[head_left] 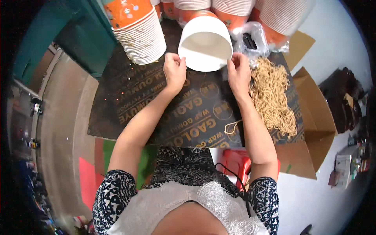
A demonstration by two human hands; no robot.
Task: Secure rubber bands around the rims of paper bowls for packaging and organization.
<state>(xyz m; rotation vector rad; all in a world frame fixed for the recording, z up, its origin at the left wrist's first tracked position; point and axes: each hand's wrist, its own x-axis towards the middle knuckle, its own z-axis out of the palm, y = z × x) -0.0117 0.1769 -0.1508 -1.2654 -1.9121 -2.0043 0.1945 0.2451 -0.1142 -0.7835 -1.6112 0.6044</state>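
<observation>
A white-lined paper bucket (205,43) with an orange outside is tipped so its open mouth faces me, at the far middle of the dark table. My left hand (175,73) pinches its rim on the left side. On the opposite side, the fingers of my right hand (239,74) close on the rim. To the left of the bucket stands a tall nested stack of paper buckets (141,37), with thin strings along its rims. A loose heap of tan cord (272,96) lies just right of my right forearm, and one strand loops out beneath that arm.
More nested bucket stacks (231,8) line the table's back. A clear plastic bag (254,39) with dark pieces sits beside the cord. An open cardboard box (313,109) adjoins the printed tabletop (188,113) on the right. A red stool (237,160) is below the front edge.
</observation>
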